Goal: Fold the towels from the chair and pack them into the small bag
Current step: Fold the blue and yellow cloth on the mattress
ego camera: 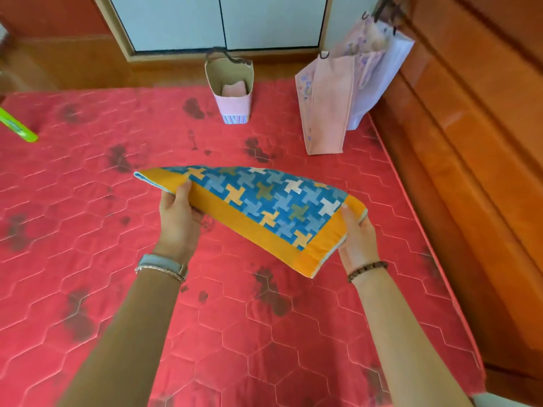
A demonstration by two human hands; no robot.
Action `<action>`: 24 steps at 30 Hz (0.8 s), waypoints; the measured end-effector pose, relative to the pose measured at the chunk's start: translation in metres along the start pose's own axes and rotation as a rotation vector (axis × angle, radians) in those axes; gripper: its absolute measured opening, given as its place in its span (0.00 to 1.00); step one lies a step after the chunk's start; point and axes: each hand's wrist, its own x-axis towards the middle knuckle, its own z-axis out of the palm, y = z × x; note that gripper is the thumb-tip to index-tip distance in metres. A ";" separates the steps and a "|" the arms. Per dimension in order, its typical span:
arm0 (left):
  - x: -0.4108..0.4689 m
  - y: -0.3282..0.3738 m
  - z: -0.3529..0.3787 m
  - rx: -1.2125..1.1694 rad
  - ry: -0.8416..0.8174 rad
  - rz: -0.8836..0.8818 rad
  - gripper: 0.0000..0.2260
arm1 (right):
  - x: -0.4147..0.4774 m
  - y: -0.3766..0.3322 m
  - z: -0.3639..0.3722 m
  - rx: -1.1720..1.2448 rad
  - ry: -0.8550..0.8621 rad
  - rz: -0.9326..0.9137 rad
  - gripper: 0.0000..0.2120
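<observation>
Bed (pixel 88 201): red quilted mattress with hexagon stitching and dark blotches. A tall pink paper bag (pixel 329 107) stands far right beside the wooden frame. The folded towel (pixel 264 201), a blue pinwheel print with a broad orange border, is soft and layered. It is held in the air over mid-mattress. The small bag (pixel 235 104), pink with a striped base, stands upright at the far edge, well apart from the towel, with a pale pink cloth (pixel 233 89) inside. The left hand (pixel 177 221) pinches the towel's left edge, thumb on top. The right hand (pixel 357 242) grasps the right edge, fingers wrapped round it.
</observation>
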 end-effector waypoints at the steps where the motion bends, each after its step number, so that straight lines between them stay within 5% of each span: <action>1: -0.003 -0.005 -0.009 -0.021 0.013 -0.003 0.04 | -0.002 0.010 0.001 -0.003 0.007 0.017 0.16; 15: -0.108 -0.216 -0.193 0.205 0.395 -0.452 0.05 | -0.052 0.235 -0.091 -0.357 0.083 0.510 0.06; 20: -0.129 -0.254 -0.225 0.236 0.482 -0.568 0.07 | -0.064 0.292 -0.116 -0.464 0.072 0.652 0.27; 24: -0.130 -0.271 -0.246 0.266 0.504 -0.652 0.04 | -0.061 0.330 -0.132 -0.506 0.138 0.712 0.33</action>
